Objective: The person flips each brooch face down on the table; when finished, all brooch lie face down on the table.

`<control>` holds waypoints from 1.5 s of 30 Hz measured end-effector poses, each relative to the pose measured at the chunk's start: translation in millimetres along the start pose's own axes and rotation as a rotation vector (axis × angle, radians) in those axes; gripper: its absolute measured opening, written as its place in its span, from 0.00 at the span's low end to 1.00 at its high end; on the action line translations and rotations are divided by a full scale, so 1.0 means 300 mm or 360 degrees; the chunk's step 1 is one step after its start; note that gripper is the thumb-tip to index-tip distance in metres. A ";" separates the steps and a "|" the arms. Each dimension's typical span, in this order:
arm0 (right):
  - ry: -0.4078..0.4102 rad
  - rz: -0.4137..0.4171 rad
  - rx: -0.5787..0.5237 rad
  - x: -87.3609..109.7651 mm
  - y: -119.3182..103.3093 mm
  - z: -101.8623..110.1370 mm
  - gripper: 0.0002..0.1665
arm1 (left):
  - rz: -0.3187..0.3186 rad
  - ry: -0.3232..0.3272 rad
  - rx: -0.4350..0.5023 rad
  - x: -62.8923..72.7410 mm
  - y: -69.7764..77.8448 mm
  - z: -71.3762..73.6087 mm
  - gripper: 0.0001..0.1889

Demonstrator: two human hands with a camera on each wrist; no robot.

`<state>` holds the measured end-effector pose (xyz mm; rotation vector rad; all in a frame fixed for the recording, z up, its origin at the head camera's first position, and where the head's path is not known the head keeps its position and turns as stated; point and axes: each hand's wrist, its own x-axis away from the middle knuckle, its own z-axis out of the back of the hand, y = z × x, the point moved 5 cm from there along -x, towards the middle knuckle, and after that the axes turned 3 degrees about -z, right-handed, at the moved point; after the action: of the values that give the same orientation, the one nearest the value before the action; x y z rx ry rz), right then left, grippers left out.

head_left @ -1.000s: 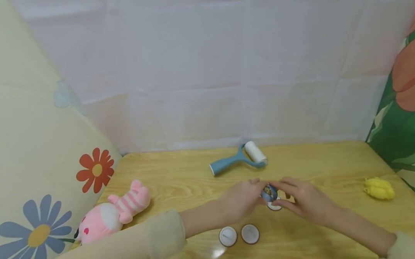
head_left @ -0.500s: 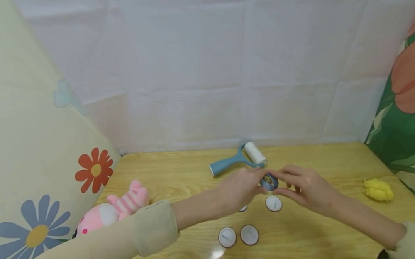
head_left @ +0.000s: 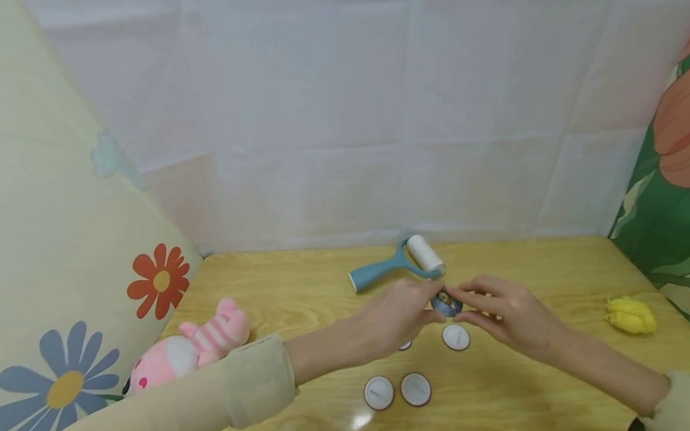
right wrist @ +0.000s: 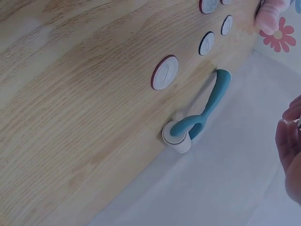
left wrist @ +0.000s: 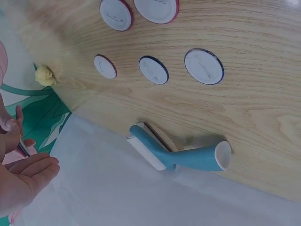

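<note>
Both my hands meet over the middle of the wooden table (head_left: pixel 532 265) and pinch one small round badge (head_left: pixel 446 303) with a blue picture, held a little above the wood. My left hand (head_left: pixel 422 302) grips its left edge and my right hand (head_left: pixel 463 300) grips its right edge. Beneath the hands a white badge (head_left: pixel 456 338) lies face down, and another one (head_left: pixel 405 345) is half hidden by my left wrist. Two more white badges (head_left: pixel 378 393) (head_left: pixel 415 389) lie side by side nearer to me. The left wrist view shows several badges (left wrist: pixel 204 66) in a row.
A blue lint roller (head_left: pixel 396 265) with a white roll lies just behind the hands. A pink plush toy (head_left: pixel 189 348) lies at the left edge, and a small yellow toy (head_left: pixel 629 314) sits at the right. Flower-print fabric walls stand on both sides, white cloth behind.
Both hands have carried the blue badge away from me, toward the lint roller. That uncovered the white badge below. In the last half second they barely moved.
</note>
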<state>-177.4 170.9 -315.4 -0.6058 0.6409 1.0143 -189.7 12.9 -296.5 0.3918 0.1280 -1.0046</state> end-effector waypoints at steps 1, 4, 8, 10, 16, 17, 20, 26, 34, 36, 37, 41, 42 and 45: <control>0.0007 0.0004 0.0003 0.001 0.000 0.000 0.25 | -0.0001 -0.0003 0.0018 0.000 -0.001 0.000 0.15; 0.0064 0.0041 -0.0002 0.005 -0.003 -0.003 0.24 | 0.0019 -0.0011 0.0090 0.000 -0.003 -0.002 0.14; 0.0171 0.0052 -0.0059 0.020 -0.002 -0.015 0.23 | 0.0070 -0.0024 0.0173 0.002 -0.007 -0.007 0.16; 0.0207 0.0006 -0.0103 0.030 0.000 -0.022 0.22 | 0.0083 -0.0020 0.0183 0.003 -0.010 -0.010 0.18; 0.0139 -0.0475 -0.0433 0.053 0.011 -0.042 0.09 | 0.0093 0.0013 0.0204 0.004 -0.016 -0.024 0.19; 0.0120 -0.0606 -0.0498 0.057 0.015 -0.046 0.10 | 0.0091 0.0022 0.0191 0.004 -0.016 -0.028 0.18; 0.0082 -0.0964 -0.0658 0.070 0.024 -0.057 0.10 | 0.0067 0.0055 0.0082 0.007 -0.014 -0.040 0.20; 0.0012 -0.1287 -0.0885 0.072 0.027 -0.072 0.13 | -0.0109 0.0188 -0.0096 0.018 0.003 -0.048 0.27; -0.0061 -0.1328 -0.0959 0.071 0.030 -0.080 0.14 | -0.0126 0.0094 -0.0259 0.010 0.006 -0.064 0.20; -0.0057 -0.1284 -0.0883 0.073 0.029 -0.078 0.12 | -0.0115 0.0044 -0.0302 0.008 0.006 -0.072 0.19; -0.0053 -0.1254 -0.0829 0.072 0.027 -0.078 0.11 | -0.0104 0.0028 -0.0309 0.008 0.006 -0.074 0.18; 0.0000 -0.1082 -0.0565 0.066 0.017 -0.070 0.14 | -0.0076 -0.0005 -0.0282 0.008 0.005 -0.078 0.16; 0.0022 -0.1014 -0.0488 0.064 0.013 -0.066 0.15 | -0.0074 -0.0011 -0.0269 0.009 0.006 -0.078 0.16; 0.0097 -0.0753 -0.0298 0.058 0.001 -0.057 0.18 | -0.0067 -0.0012 -0.0238 0.009 0.008 -0.079 0.14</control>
<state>-174.5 168.7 -339.6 -0.9061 0.4272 0.6155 -184.5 20.8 -318.4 0.2495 0.2043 -1.0309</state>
